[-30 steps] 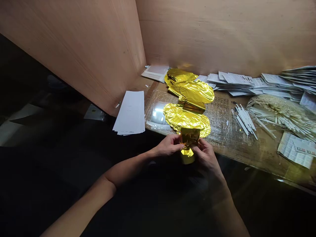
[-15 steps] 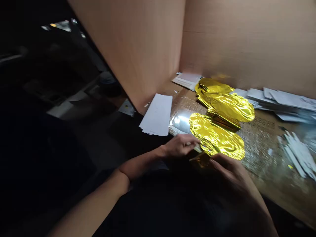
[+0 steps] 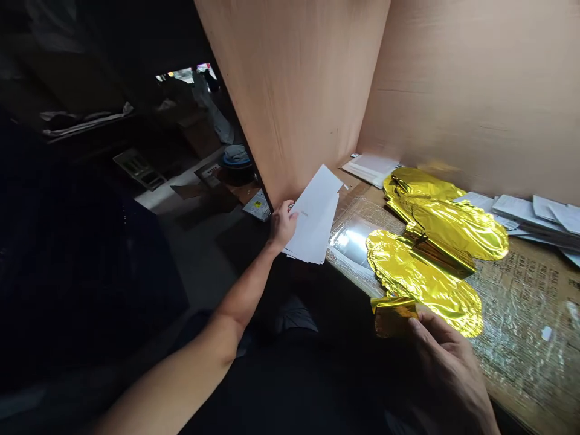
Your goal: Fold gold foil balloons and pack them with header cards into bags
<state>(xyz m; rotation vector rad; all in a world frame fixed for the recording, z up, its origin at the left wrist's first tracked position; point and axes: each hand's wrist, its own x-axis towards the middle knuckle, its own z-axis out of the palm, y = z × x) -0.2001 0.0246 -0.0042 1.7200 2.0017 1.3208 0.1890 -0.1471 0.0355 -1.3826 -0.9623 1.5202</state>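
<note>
"What have you got in your hands?"

"My left hand [image 3: 283,225] is pinching the edge of a sheaf of white paper [image 3: 315,214], and the sheets tilt up beside the near edge of the surface [image 3: 521,399]. My right hand [image 3: 441,362] is closed on a folded gold foil tab [image 3: 394,317], with the thumb pressed on it, also by the near edge."

"Is that tab part of the gold foil balloons [image 3: 435,241]?"

"It touches the nearest one, but I can't tell if they're joined (the glare hides any seam)."

"How do you handle them well?"

"I'd keep a light touch on the foil, since it creases easily, and a firm pinch on the paper so the sheets don't fan apart."

"And further off?"

"The balloons lie in a row over a clear plastic sheet [image 3: 357,238], running toward the far corner. A small paper stack [image 3: 369,170] sits there by the plywood wall [image 3: 475,78], and folded papers [image 3: 528,211] pile along the far edge."
</note>
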